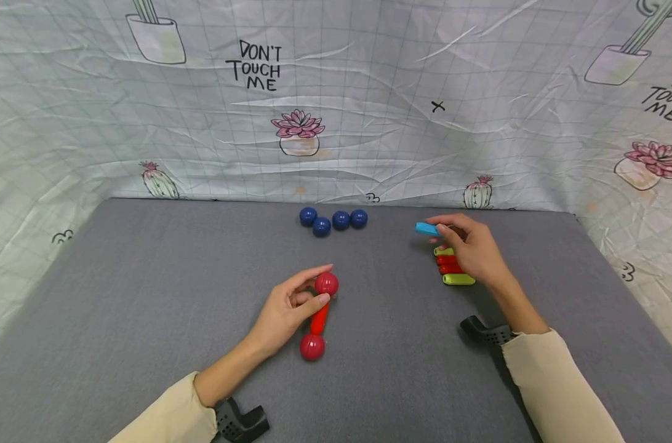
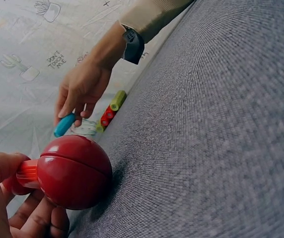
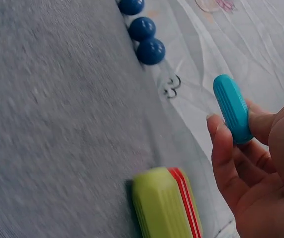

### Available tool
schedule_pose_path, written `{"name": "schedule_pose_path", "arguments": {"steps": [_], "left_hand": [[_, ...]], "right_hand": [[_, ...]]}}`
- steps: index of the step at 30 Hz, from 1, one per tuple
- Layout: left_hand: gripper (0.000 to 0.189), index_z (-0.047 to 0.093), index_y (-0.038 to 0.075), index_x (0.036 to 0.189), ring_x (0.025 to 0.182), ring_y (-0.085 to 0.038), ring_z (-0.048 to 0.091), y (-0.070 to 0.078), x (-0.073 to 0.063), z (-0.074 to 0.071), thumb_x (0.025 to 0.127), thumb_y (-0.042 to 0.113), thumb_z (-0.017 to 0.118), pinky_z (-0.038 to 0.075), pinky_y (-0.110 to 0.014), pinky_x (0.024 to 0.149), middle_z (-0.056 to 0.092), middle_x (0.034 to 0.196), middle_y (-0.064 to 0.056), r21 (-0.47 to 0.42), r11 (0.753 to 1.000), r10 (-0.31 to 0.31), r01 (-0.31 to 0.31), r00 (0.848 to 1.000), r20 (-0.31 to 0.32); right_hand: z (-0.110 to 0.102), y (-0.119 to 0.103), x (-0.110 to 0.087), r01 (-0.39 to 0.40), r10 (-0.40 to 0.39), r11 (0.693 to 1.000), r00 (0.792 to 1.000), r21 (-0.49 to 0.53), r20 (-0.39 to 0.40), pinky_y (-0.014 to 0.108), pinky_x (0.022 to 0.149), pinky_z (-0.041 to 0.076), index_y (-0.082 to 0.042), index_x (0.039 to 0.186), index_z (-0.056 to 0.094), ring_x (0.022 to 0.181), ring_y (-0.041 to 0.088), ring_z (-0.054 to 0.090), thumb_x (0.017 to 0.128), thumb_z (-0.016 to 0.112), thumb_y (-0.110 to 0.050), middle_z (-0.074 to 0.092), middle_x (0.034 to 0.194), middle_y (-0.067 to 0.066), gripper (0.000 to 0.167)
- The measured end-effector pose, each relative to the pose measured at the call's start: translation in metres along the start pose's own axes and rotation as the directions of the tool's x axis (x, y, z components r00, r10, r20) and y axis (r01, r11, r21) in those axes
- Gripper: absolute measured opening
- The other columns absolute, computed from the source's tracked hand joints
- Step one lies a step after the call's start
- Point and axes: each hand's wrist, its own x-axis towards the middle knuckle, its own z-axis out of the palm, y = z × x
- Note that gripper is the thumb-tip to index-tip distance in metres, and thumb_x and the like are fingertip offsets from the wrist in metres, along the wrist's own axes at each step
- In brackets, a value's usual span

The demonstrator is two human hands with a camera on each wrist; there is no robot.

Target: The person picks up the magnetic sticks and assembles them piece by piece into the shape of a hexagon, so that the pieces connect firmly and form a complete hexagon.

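Left hand [image 1: 283,311] pinches far ball [image 1: 327,283] of red dumbbell [image 1: 319,320], mid worktop [image 1: 148,295]. Right hand [image 1: 477,251] pinches blue rod [image 1: 426,229] by one end, far right, just beyond rod row [image 1: 450,269]. Risk: loose left pinch could let dumbbell pivot; off-centre right pinch could drop blue rod.

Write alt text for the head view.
A person's left hand holds a red rod joining two red balls; the right hand pinches a blue rod near red rods and lime rods. Four navy balls lie near the back of the gray table.
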Motion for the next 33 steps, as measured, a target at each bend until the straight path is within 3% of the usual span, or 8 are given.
{"name": "schedule_pose_path", "arguments": {"steps": [7, 13, 22, 33], "left_hand": [[0.044, 0.053, 0.004, 0.135, 0.051, -0.01, 0.03, 0.001, 0.0, 0.0, 0.092, 0.007, 0.063, 0.022, -0.026, 0.045, 0.047, 0.064, -0.008, 0.02, 1.0, -0.006, 0.006, 1.0, 0.003], [0.043, 0.053, 0.004, 0.134, 0.05, -0.009, 0.029, 0.002, 0.0, 0.001, 0.092, 0.008, 0.063, 0.022, -0.025, 0.045, 0.047, 0.063, -0.013, 0.033, 0.999, -0.007, 0.008, 1.0, -0.002], [0.042, 0.053, 0.003, 0.133, 0.05, -0.009, 0.028, 0.002, 0.0, 0.001, 0.093, 0.007, 0.063, 0.022, -0.026, 0.045, 0.045, 0.062, -0.017, 0.04, 0.999, -0.007, 0.007, 1.0, -0.004], [0.041, 0.054, 0.003, 0.133, 0.049, -0.009, 0.029, 0.002, -0.001, 0.0, 0.093, 0.008, 0.063, 0.022, -0.025, 0.044, 0.048, 0.063, -0.014, 0.037, 0.999, -0.02, 0.02, 1.0, -0.009]], "right_hand": [[0.01, -0.009, 0.0, 0.02, -0.026, 0.995, 0.998, 0.095, 0.053, 0.032, 0.07, 0.055, -0.007, 0.123, 0.064, 0.084, 0.026, 0.065, 0.1, 0.051, -0.017, 0.062, 0.106, 0.011, 0.028], [0.022, -0.02, -0.001, 0.025, -0.037, 0.989, 0.996, 0.142, 0.083, 0.035, 0.069, 0.053, -0.009, 0.118, 0.066, 0.083, 0.027, 0.065, 0.099, 0.053, -0.018, 0.063, 0.103, 0.008, 0.025], [0.048, -0.037, -0.005, 0.053, -0.104, 0.964, 0.976, 0.259, 0.189, 0.039, 0.071, 0.054, -0.004, 0.115, 0.066, 0.085, 0.028, 0.067, 0.096, 0.056, -0.007, 0.061, 0.104, 0.01, 0.021], [0.069, -0.05, -0.012, 0.083, -0.151, 0.958, 0.959, 0.274, 0.239, 0.037, 0.069, 0.055, -0.008, 0.112, 0.068, 0.082, 0.021, 0.066, 0.095, 0.058, -0.009, 0.061, 0.104, 0.005, 0.019]]}}
